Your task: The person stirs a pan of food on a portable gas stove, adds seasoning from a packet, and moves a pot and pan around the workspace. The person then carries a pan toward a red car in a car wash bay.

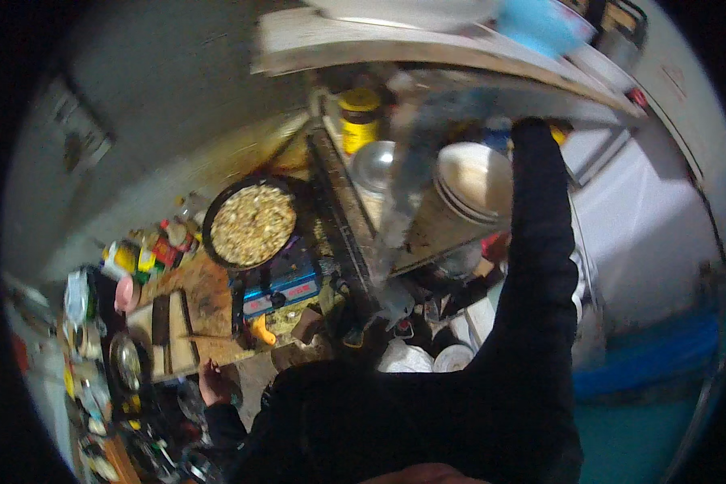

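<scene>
My left hand (215,382) is at the lower left, its fingers partly curled beside the front edge of a wooden board (209,302); blur hides whether it holds anything. My right arm, in a dark sleeve (538,230), reaches up past stacked white bowls (475,175); I cannot make out my right hand. Left of centre, a round dark pan (209,251) full of chopped, pale yellow food (254,225) sits on a blue portable stove (281,293). An orange-handled tool (262,330) lies in front of the stove.
A yellow-labelled jar (359,124) and a metal bowl (375,166) stand behind a dark upright post (342,206). Packets and jars (157,249) line the wall, with a pink cup (126,294) near them. A shelf (435,53) overhangs the top, and a blurred translucent sheet (408,175) hangs near the centre.
</scene>
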A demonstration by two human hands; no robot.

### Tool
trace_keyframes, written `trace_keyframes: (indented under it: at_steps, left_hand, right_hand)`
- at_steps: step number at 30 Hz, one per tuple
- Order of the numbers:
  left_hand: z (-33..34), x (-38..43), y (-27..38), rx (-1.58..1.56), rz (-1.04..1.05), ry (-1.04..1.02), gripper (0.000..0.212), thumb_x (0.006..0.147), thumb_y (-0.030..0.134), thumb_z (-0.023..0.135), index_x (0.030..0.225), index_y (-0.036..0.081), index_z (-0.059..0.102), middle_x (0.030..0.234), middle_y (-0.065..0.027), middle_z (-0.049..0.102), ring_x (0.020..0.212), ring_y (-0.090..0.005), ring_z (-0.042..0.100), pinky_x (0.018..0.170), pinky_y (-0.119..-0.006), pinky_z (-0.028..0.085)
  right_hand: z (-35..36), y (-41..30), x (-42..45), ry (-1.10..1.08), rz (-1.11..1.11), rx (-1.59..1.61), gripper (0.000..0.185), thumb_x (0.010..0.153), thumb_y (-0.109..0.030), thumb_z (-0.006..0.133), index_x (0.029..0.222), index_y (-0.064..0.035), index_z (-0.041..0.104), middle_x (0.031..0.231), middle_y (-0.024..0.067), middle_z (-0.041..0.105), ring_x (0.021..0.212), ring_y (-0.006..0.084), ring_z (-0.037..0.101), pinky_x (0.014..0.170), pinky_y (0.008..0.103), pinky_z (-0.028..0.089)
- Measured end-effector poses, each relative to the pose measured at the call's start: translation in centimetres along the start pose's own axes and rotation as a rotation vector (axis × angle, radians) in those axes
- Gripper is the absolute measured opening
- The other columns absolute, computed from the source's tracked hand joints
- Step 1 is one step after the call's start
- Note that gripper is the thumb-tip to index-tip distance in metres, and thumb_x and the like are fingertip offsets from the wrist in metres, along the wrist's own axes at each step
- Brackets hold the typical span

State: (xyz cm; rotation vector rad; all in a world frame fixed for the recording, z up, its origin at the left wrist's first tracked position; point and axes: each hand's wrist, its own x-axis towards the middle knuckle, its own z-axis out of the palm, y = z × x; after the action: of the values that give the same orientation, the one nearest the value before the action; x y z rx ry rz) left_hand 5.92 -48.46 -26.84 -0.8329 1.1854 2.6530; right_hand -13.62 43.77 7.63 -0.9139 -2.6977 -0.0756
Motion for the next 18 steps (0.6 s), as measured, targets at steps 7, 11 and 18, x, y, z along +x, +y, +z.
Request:
trace_keyframes:
  at_steps: [7, 11, 18]
  left_hand:
    - [-1.2, -1.8, -0.8, -0.068, 0.102, 0.130, 0.007, 0.095, 0.023, 0.061, 0.090, 0.018, 0.059, 0.082, 0.0074, 0.059, 0.071, -0.0097, 0.053, 0.065, -0.024, 0.041]
    - [-3.6, -0.6, -0.9, -0.172, -0.010, 0.095, 0.007, 0.096, 0.023, 0.058, 0.099, 0.017, 0.060, 0.085, 0.0070, 0.059, 0.072, -0.0081, 0.052, 0.064, -0.024, 0.039]
    - [-2.4, 1.8, -0.3, -0.115, -0.026, -0.024, 0.016, 0.095, 0.022, 0.060, 0.106, 0.011, 0.059, 0.088, 0.0031, 0.060, 0.073, -0.0104, 0.054, 0.065, -0.024, 0.042]
  right_hand:
    - [0.4, 0.1, 3.6, -0.035, 0.022, -0.046, 0.032, 0.096, -0.026, 0.052, 0.112, 0.0007, 0.060, 0.109, 0.0190, 0.063, 0.101, 0.0363, 0.062, 0.088, 0.0467, 0.050]
    - [-0.6, 1.7, 4.3, 0.025, 0.081, 0.057, 0.035, 0.097, -0.025, 0.049, 0.118, 0.0021, 0.057, 0.116, 0.0195, 0.060, 0.107, 0.0369, 0.060, 0.092, 0.0478, 0.049]
    - [-4.3, 4.6, 2.0, 0.215, 0.222, 0.969, 0.041, 0.100, -0.024, 0.044, 0.128, 0.0046, 0.052, 0.129, 0.0203, 0.055, 0.118, 0.0379, 0.056, 0.099, 0.0497, 0.047]
